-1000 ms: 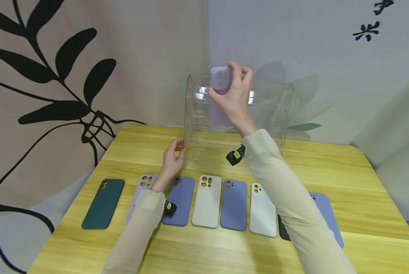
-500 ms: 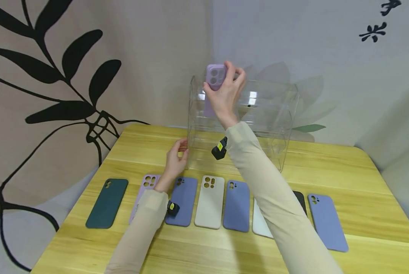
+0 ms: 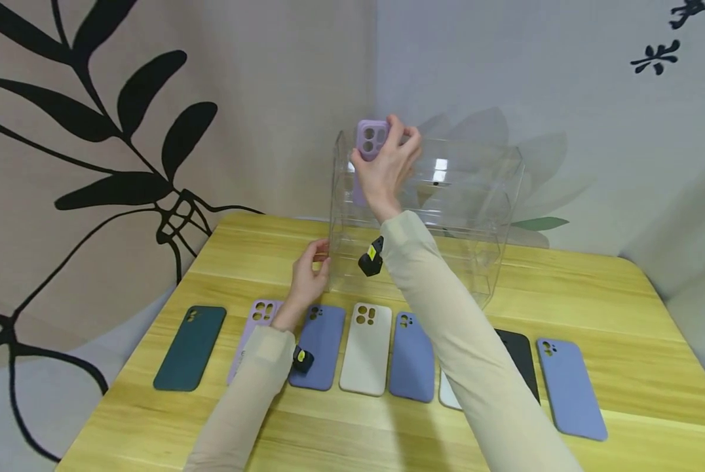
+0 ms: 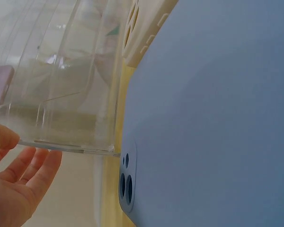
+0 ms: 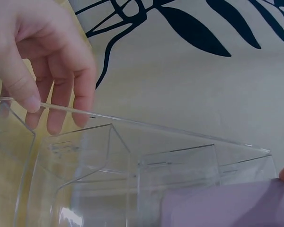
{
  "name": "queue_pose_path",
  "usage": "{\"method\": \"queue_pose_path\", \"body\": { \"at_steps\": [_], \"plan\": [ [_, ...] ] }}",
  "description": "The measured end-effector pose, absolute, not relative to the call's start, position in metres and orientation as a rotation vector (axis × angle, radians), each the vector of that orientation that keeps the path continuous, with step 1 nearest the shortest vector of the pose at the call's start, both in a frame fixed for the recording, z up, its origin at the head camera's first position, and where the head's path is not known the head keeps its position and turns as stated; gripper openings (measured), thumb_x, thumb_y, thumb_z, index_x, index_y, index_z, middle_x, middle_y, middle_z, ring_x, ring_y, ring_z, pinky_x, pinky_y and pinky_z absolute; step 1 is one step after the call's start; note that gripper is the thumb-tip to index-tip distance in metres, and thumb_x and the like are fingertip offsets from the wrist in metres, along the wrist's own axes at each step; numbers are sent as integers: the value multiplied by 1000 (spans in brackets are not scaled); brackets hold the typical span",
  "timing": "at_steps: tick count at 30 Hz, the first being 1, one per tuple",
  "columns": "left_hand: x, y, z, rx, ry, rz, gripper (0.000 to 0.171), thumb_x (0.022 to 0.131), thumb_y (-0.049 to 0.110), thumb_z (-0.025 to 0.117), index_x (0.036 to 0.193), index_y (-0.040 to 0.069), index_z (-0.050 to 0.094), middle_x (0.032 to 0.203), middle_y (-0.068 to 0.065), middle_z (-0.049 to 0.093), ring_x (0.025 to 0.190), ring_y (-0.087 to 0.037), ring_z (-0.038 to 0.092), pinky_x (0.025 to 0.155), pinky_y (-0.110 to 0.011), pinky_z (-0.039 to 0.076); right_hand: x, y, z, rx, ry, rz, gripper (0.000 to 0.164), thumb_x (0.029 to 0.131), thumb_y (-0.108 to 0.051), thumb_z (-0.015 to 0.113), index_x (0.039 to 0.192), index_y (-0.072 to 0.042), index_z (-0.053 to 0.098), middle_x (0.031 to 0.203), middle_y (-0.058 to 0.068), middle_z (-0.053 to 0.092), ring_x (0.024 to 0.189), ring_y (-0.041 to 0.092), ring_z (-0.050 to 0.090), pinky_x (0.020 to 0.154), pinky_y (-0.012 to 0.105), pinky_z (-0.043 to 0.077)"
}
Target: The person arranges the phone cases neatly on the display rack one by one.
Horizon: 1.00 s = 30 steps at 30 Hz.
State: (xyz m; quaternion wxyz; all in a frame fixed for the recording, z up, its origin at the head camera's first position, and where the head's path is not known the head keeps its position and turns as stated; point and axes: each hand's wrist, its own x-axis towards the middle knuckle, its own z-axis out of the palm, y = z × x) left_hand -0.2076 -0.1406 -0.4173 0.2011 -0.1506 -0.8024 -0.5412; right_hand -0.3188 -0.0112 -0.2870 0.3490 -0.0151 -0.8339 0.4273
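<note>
A clear acrylic rack [image 3: 464,167] with stepped tiers stands at the back of the table. My right hand [image 3: 386,164] grips a light purple phone case [image 5: 227,203] by its upper end, thumb on one edge and fingers on the other. The case hangs upright, camera cutouts at the top, at the rack's upper left tier. At the rack's left side, my left hand [image 3: 309,275] pinches the edge of the side panel, the thumb on the inner face and the fingers outside, as the right wrist view shows. The right hand is mostly out of its own wrist view.
A row of phone cases lies before the rack: dark green [image 3: 190,347], purple [image 3: 252,331], blue [image 3: 324,337], cream [image 3: 365,357], another blue [image 3: 411,367], a mostly hidden white one [image 3: 449,394], black [image 3: 519,354] and a blue one [image 3: 572,390] at right. Wall panels stand behind.
My right hand has moved left with the purple case, rising and then dipping slightly at the rack's upper left. The left hand stays at the side panel. The head view has shifted a little.
</note>
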Motion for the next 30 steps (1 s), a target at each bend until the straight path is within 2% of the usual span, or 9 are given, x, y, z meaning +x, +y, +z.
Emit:
{"method": "queue_pose_path", "body": {
  "at_steps": [5, 12, 19, 26, 30],
  "plan": [
    [-208, -139, -418, -403, -2237, -1483, 32, 83, -20, 50, 115, -18, 50, 102, -34, 57, 87, -46, 58, 60, -36, 55, -322, -14, -287, -79, -2256, 1095, 73, 72, -30, 78, 134, -20, 40, 130, 8, 31, 118, 25, 34, 84, 37, 39],
    [-208, -137, -418, -406, -2218, -1499, 32, 82, -21, 50, 114, -20, 49, 103, -36, 56, 87, -47, 57, 61, -51, 54, -326, -18, -285, -144, -2322, 1057, 73, 71, -29, 78, 134, -22, 40, 133, 8, 30, 118, 24, 34, 85, 39, 40],
    [-207, -138, -417, -406, -2223, -1492, 32, 83, -20, 50, 114, -19, 49, 103, -37, 56, 87, -47, 57, 60, -48, 54, -325, -22, -290, -173, -2318, 1031, 74, 70, -29, 79, 133, -22, 41, 134, 8, 30, 119, 25, 33, 86, 42, 40],
    [-206, -137, -416, -398, -2208, -1465, 31, 82, -21, 51, 113, -20, 50, 101, -36, 57, 86, -46, 58, 60, -34, 53, -324, -23, -293, -157, -2298, 1015, 73, 74, -32, 77, 135, -22, 39, 135, 9, 30, 120, 25, 33, 87, 42, 39],
    [-206, -136, -416, -391, -2200, -1461, 31, 82, -21, 51, 113, -20, 50, 100, -36, 57, 85, -46, 58, 61, -40, 54, -322, -23, -295, -126, -2290, 1014, 75, 75, -34, 76, 138, -22, 37, 140, 11, 27, 122, 27, 32, 89, 43, 38]
  ]
}}
